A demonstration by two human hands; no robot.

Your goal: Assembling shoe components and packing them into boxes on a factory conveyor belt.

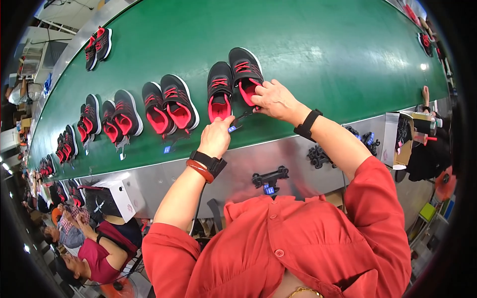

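Note:
A pair of black sneakers with red laces and red lining lies before me, toes pointing away. At the heel of the left sneaker (220, 85), my left hand (214, 138) is closed, pinching one end of a black plastic shoe hanger (242, 116) with a blue tag (231, 129). My right hand (279, 101) is closed on the heel collar of the right sneaker (244, 63), fingertips over the opening's edge. The hanger's other end runs to my right fingers, which partly hide it. Whether either end is hooked into a heel, I cannot tell.
The sneakers lie on a green conveyor belt (323, 64). Several similar pairs (170, 102) line its left, some with tags. On the metal ledge (233, 171) lie a loose hanger (270, 176) and a hanger pile (319, 156). Boxes (121, 196) stand alongside; co-workers (102, 253) sit left.

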